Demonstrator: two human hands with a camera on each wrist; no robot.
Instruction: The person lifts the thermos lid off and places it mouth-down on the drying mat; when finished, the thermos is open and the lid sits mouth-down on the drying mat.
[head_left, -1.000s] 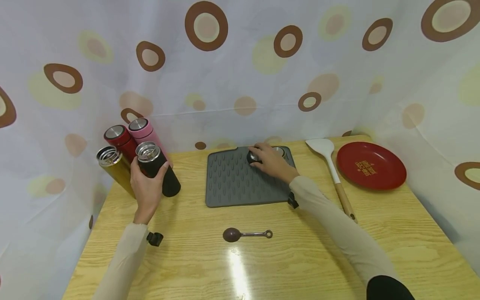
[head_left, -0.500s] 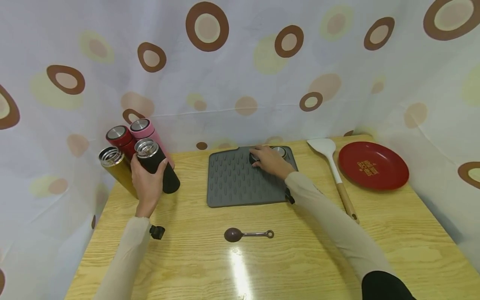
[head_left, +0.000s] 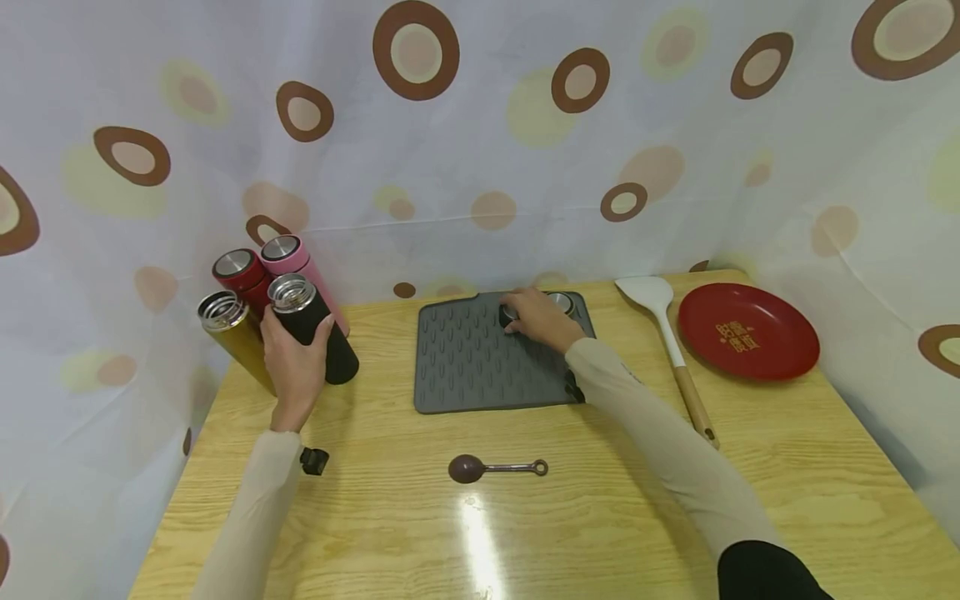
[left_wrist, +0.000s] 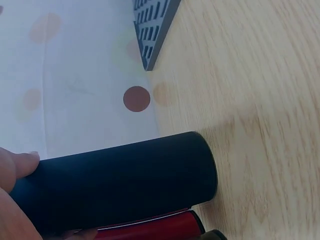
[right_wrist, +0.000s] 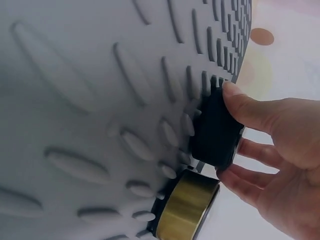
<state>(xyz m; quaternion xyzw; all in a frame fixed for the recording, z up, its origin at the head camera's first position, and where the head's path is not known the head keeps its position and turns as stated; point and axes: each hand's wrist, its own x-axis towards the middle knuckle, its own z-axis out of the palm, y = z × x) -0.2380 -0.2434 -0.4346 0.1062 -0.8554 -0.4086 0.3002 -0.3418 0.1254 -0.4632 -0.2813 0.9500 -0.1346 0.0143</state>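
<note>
In the head view my left hand (head_left: 296, 367) grips a black thermos bottle (head_left: 307, 325), its threaded metal mouth uncovered. Its base (left_wrist: 205, 170) is at the wooden surface in the left wrist view; I cannot tell whether it touches. Beside it stand an uncapped gold bottle (head_left: 243, 346), a red bottle (head_left: 247, 279) and a pink bottle (head_left: 288, 257), the last two capped. Over on the grey ridged mat (head_left: 472, 367), my right hand (head_left: 543, 321) pinches a black bottle lid (right_wrist: 217, 130) between thumb and fingers. Right next to that lid sits a gold lid (right_wrist: 187, 205).
A brown spoon (head_left: 467, 468) lies on the wooden table (head_left: 375, 517) in front of the mat. To the right are a white spatula (head_left: 667, 325) with a wooden handle and a red oval plate (head_left: 780, 333). A patterned curtain (head_left: 465, 150) hangs behind and along both sides.
The black bottle has shifted slightly back and left, closer to the other bottles, with my left hand round it. My right hand has stayed nearly still at the black lid.
</note>
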